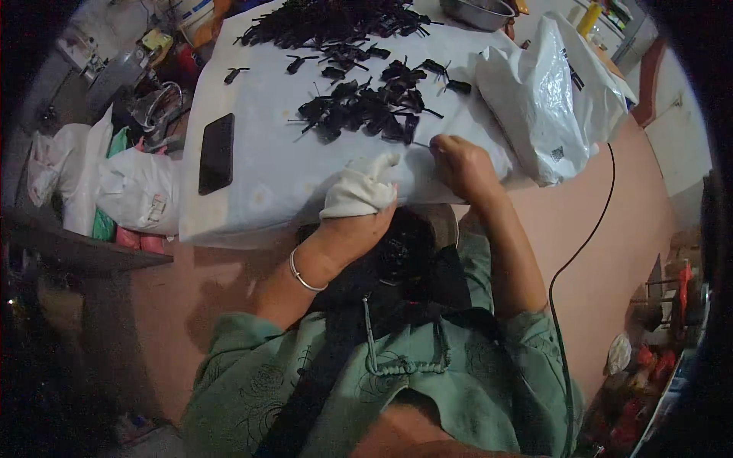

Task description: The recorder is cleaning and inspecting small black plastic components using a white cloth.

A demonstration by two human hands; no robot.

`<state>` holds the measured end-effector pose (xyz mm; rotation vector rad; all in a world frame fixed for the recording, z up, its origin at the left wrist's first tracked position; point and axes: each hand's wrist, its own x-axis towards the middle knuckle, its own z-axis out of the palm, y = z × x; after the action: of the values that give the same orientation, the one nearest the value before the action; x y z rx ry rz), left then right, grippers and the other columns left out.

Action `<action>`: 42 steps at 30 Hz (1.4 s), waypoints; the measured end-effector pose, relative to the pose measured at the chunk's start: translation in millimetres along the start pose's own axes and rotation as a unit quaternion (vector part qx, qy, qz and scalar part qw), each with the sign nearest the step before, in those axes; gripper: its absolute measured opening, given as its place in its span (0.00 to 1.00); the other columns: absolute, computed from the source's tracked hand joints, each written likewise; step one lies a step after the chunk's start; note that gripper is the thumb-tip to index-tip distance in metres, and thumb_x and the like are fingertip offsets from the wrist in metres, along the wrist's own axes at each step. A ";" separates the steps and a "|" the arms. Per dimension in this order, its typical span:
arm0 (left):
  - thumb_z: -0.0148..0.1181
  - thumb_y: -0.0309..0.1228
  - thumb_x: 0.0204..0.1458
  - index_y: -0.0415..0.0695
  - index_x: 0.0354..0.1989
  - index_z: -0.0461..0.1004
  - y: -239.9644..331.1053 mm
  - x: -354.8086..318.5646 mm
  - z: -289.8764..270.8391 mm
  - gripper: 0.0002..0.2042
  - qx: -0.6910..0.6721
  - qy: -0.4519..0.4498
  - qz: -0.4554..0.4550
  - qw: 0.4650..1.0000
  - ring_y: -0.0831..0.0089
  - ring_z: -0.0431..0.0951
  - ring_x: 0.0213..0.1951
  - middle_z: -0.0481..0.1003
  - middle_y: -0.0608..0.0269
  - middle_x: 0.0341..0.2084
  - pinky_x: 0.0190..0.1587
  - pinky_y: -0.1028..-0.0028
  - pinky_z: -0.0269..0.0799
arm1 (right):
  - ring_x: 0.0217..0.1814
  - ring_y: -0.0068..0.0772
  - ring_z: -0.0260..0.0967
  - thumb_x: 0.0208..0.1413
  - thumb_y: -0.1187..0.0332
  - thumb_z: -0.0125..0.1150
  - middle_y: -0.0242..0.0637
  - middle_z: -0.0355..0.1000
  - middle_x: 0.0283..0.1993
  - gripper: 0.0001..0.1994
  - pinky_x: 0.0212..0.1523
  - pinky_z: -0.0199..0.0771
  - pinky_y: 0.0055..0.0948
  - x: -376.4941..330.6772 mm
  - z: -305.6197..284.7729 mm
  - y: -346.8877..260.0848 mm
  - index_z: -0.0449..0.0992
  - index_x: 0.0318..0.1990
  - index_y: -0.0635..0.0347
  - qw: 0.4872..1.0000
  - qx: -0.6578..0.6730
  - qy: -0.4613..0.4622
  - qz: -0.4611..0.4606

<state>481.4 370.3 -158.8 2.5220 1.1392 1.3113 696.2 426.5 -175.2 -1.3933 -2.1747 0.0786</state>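
My left hand [359,191] wears a white cloth glove and is closed at the table's front edge. Whatever its fingers hold, if anything, is hidden. To its right, my bare right hand [462,164] is closed in a pinch. A thin rod-like piece [421,144] sticks out of its fingers to the left, toward the black parts; its kind cannot be made out. Just beyond both hands lies a loose cluster of small black plastic parts [359,107] with thin stems. A larger heap of the same black parts [328,23] covers the table's far side.
A dark phone [216,153] lies on the white-covered table [259,202] at left. A white plastic bag [538,99] stands at right, near a metal bowl [479,12]. White sacks [137,187] fill a shelf at left. A black cable [584,248] hangs at right.
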 end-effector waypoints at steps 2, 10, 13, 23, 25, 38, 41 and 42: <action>0.53 0.26 0.45 0.38 0.30 0.70 1.9 5.7 -1.2 0.06 0.005 -0.025 -0.044 0.999 0.58 0.72 0.30 0.71 0.51 0.28 0.34 0.69 0.67 | 0.30 0.49 0.67 0.47 0.71 0.48 0.46 0.68 0.27 0.06 0.27 0.66 0.39 -13.1 -15.6 -32.7 0.68 0.33 0.59 1.000 0.020 0.003 -0.024; 0.51 0.26 0.48 0.38 0.39 0.67 -7.1 9.1 5.3 0.10 -0.210 -0.030 -0.146 0.966 0.77 0.70 0.22 0.70 0.61 0.23 0.22 0.75 0.67 | 0.19 0.33 0.61 0.45 0.75 0.56 0.37 0.66 0.24 0.04 0.20 0.61 0.29 -29.9 -6.1 -71.9 0.67 0.28 0.62 0.969 0.189 0.116 -0.110; 0.50 0.24 0.49 0.38 0.41 0.66 10.2 7.3 -11.3 0.11 -0.457 -0.112 -0.316 0.824 0.82 0.68 0.20 0.69 0.66 0.25 0.20 0.80 0.65 | 0.20 0.20 0.56 0.49 0.73 0.55 0.30 0.62 0.22 0.05 0.21 0.57 0.23 -29.3 -13.2 -81.5 0.66 0.26 0.64 0.940 0.314 0.008 0.130; 0.51 0.25 0.44 0.36 0.32 0.69 16.7 2.4 -7.4 0.07 -0.302 -0.018 -0.186 0.935 0.73 0.71 0.27 0.71 0.57 0.24 0.29 0.75 0.68 | 0.23 0.16 0.51 0.57 0.64 0.47 0.24 0.56 0.17 0.14 0.24 0.56 0.21 -31.4 -11.0 -87.4 0.65 0.23 0.64 0.930 0.363 -0.028 0.055; 0.51 0.24 0.43 0.36 0.30 0.69 20.7 5.6 -10.9 0.06 -0.293 -0.031 -0.208 0.933 0.69 0.72 0.27 0.71 0.54 0.23 0.29 0.73 0.68 | 0.25 0.15 0.53 0.57 0.63 0.45 0.23 0.60 0.20 0.15 0.26 0.58 0.20 -31.0 -9.0 -88.1 0.67 0.25 0.65 0.925 0.357 -0.076 0.106; 0.50 0.24 0.41 0.38 0.31 0.67 -8.0 -11.0 20.5 0.07 -0.211 0.064 -0.120 0.968 0.58 0.70 0.24 0.69 0.55 0.22 0.26 0.68 0.66 | 0.22 0.19 0.54 0.56 0.61 0.47 0.30 0.62 0.17 0.15 0.24 0.60 0.24 -29.7 24.3 -83.3 0.70 0.29 0.67 0.879 0.441 -0.048 0.173; 0.49 0.25 0.45 0.37 0.38 0.65 -4.9 -1.4 0.3 0.10 -0.334 0.026 -0.239 0.911 0.65 0.68 0.22 0.68 0.60 0.21 0.26 0.70 0.66 | 0.26 0.18 0.59 0.54 0.64 0.51 0.33 0.65 0.22 0.12 0.28 0.63 0.22 -30.6 6.1 -80.7 0.70 0.29 0.67 0.842 0.510 -0.033 0.174; 0.49 0.26 0.48 0.37 0.41 0.63 -0.8 0.6 -9.1 0.12 -0.406 -0.019 -0.355 0.842 0.69 0.67 0.21 0.68 0.62 0.21 0.25 0.72 0.65 | 0.26 0.18 0.59 0.54 0.64 0.51 0.33 0.65 0.22 0.12 0.28 0.63 0.22 -34.1 5.7 -75.2 0.70 0.29 0.67 0.842 0.510 -0.033 0.174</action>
<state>474.5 368.9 -152.9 1.3212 1.0294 1.1501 642.2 364.0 -169.2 -1.0697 -1.4382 1.2348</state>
